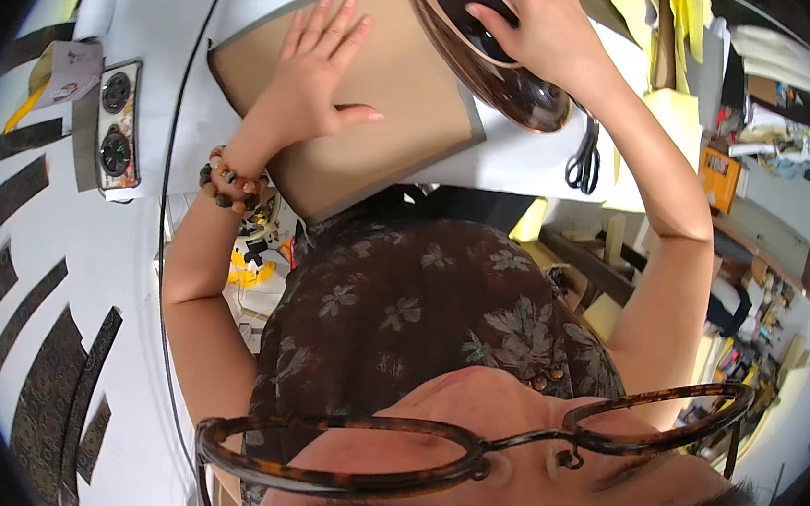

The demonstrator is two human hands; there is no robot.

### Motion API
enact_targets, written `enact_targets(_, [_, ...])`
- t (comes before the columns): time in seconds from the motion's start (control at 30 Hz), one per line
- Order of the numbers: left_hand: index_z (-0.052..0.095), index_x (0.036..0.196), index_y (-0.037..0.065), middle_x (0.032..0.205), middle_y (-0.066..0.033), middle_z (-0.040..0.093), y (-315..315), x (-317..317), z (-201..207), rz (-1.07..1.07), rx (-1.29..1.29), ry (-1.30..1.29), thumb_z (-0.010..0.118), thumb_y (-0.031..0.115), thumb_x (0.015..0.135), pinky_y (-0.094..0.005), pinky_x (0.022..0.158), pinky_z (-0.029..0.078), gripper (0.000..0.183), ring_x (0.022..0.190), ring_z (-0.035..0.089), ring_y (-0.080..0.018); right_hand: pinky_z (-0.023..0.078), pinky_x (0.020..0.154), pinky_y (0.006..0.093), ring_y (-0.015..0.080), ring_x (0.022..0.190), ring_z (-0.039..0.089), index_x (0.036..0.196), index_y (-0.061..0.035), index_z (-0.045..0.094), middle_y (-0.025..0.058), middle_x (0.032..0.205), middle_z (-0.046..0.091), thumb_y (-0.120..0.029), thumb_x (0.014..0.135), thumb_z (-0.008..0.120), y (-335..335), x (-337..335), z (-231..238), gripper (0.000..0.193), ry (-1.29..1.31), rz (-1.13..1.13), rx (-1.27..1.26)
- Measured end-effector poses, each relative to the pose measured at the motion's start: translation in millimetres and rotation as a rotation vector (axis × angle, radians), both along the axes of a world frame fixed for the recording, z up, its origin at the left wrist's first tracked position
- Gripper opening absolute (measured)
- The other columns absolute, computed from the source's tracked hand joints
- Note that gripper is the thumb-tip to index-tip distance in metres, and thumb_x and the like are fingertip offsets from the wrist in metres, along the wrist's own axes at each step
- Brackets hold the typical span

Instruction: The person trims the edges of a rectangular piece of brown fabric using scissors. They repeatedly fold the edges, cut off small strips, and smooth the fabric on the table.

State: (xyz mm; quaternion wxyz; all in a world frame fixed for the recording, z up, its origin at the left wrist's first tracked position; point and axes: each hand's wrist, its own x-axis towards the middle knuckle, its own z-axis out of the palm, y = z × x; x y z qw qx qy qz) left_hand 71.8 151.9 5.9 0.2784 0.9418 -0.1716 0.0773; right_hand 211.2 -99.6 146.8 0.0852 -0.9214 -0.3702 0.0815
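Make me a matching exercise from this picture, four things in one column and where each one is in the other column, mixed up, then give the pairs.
1. left hand
2. right hand
3. scissors
4. bead bracelet

A. around the left wrist
B. on the white surface right of the iron
C. flat on the tan board
D. gripping the iron

Pairs: 1-C, 2-D, 3-B, 4-A

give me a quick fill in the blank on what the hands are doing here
1. The right hand grips the handle of a dark ____.
2. The left hand lies flat on a tan ____ on the white table.
3. A beaded ____ sits on the left wrist.
4. A pair of black ____ lies right of the tan piece.

Missing words: iron; sheet; bracelet; scissors
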Motion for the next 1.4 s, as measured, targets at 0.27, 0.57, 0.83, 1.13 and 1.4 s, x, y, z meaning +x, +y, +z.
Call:
enact_targets(0.27, [0.037,0.158,0.009,0.166,-0.0179,0.026,-27,9,-8,0.013,0.027,-0.021,0.082,0.053,0.075,-0.0577,0.124,0.009,0.104,0.156,0.015,-0.0393,0.050,0.065,0.0566,0.0505,0.072,0.063,0.111,-0.0001,0.049,0.0279,0.071,0.063,-0.024,0.092,0.068,-38,-11,1,0.037,0.030,0.080,-0.061])
enact_targets(0.57, [0.037,0.158,0.012,0.167,-0.0164,0.026,-45,10,-13,-0.022,0.092,-0.029,0.081,0.057,0.074,-0.0581,0.124,0.011,0.105,0.156,0.014,-0.0383,0.050,0.063,0.0557,0.0501,0.070,0.063,0.105,-0.0010,0.048,0.0277,0.069,0.062,-0.022,0.091,0.069,-55,-44,-17,0.032,-0.043,-0.005,0.115])
enact_targets(0.83, [0.038,0.157,0.011,0.166,-0.0172,0.026,-43,2,-13,-0.017,0.098,-0.048,0.081,0.057,0.075,-0.0586,0.124,0.009,0.104,0.156,0.013,-0.0379,0.051,0.062,0.0542,0.0469,0.068,0.065,0.112,-0.0016,0.051,0.0254,0.068,0.063,-0.023,0.090,0.069,-54,-91,-4,0.035,-0.030,-0.120,0.108])
enact_targets(1.13, [0.059,0.139,0.002,0.144,-0.0215,0.057,-33,-34,29,0.172,-0.312,-0.173,0.079,0.028,0.088,-0.0378,0.111,0.044,0.060,0.135,0.054,-0.0354,0.054,0.069,0.0511,0.0473,0.078,0.067,0.113,-0.0030,0.060,0.0261,0.080,0.067,-0.037,0.088,0.076,-47,-47,2,0.045,0.080,0.029,0.210])
enact_targets(1.4, [0.061,0.094,0.003,0.076,0.0041,0.058,-71,-164,-10,0.838,-1.215,0.049,0.065,0.017,0.101,-0.0204,0.059,0.040,0.016,0.067,0.049,-0.0024,0.050,0.083,0.0306,0.0112,0.089,0.060,0.118,-0.0056,0.064,0.0057,0.093,0.067,-0.008,0.084,0.080,24,26,126,0.038,-0.070,0.162,0.599])
